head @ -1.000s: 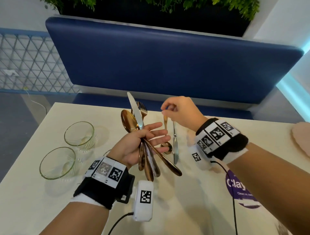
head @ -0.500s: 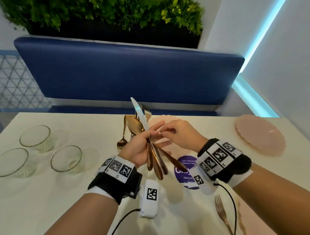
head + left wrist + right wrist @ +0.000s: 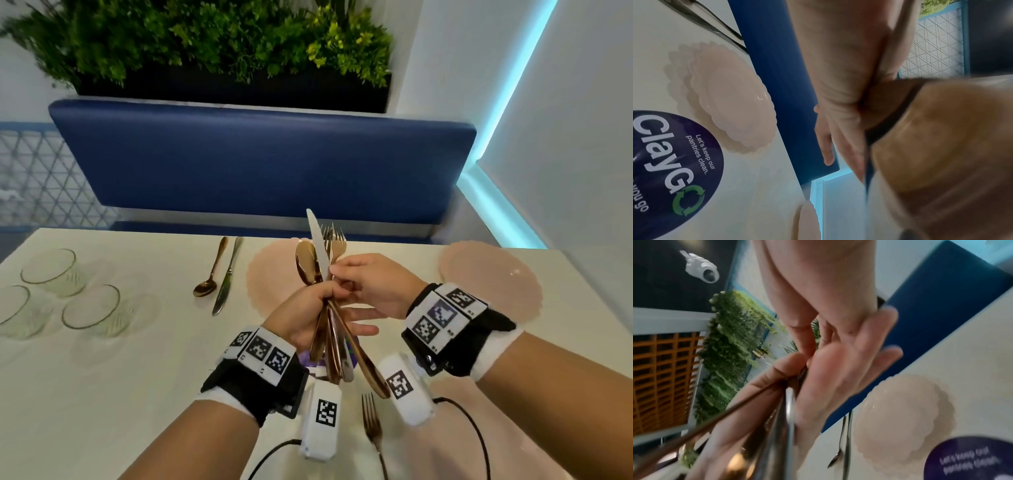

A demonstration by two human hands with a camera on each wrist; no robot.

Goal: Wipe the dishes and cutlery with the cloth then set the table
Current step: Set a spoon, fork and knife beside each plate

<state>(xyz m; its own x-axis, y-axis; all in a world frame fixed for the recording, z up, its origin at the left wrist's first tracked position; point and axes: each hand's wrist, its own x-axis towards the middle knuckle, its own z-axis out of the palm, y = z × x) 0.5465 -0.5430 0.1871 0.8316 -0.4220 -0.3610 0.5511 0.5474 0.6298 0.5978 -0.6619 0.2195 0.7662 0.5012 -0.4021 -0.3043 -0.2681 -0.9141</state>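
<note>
While left hand [image 3: 301,318] grips glossy cutlery [image 3: 320,263], scalloped plate [image 3: 493,284]

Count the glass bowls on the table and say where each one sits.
3, all at the table's left side: far bowl, left-edge bowl partly cut off by the frame, and near bowl. More may lie out of view.

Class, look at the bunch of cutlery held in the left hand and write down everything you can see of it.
The bunch of cutlery is shiny metal, mostly copper-gold: a spoon, two forks and a silver-bladed knife, heads up and fanned, handles pointing down towards the wrist. It is held above the cream table, roughly upright and leaning a little. The left hand grips it round the middle; the right hand pinches one piece near the top, though which piece is hidden.
</note>
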